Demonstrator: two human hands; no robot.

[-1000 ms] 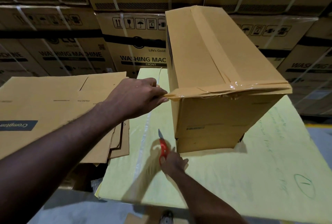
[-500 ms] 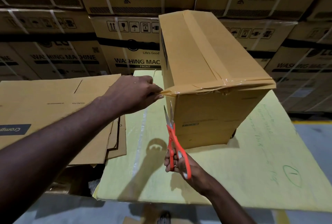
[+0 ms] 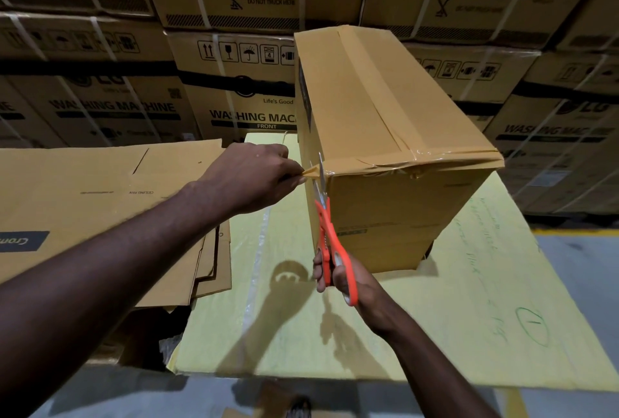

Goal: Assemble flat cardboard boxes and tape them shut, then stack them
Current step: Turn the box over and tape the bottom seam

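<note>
A pile of flat cardboard boxes [image 3: 100,203] lies on the left, not folded up yet. The left hand [image 3: 248,176] reaches out across them with a long, straight arm. It pinches the loose end of the brown tape [image 3: 310,175] and pulls it tight, away from the box corner, so it is easy to cut. The orange scissors [image 3: 330,240] point up, with the blades at the tape, just beside the corner. The right hand [image 3: 345,280] grips the handles from below, fingers curled round them. The taped-up box [image 3: 385,136] stands on the yellow bench [image 3: 485,300], to the right of both hands.
</note>
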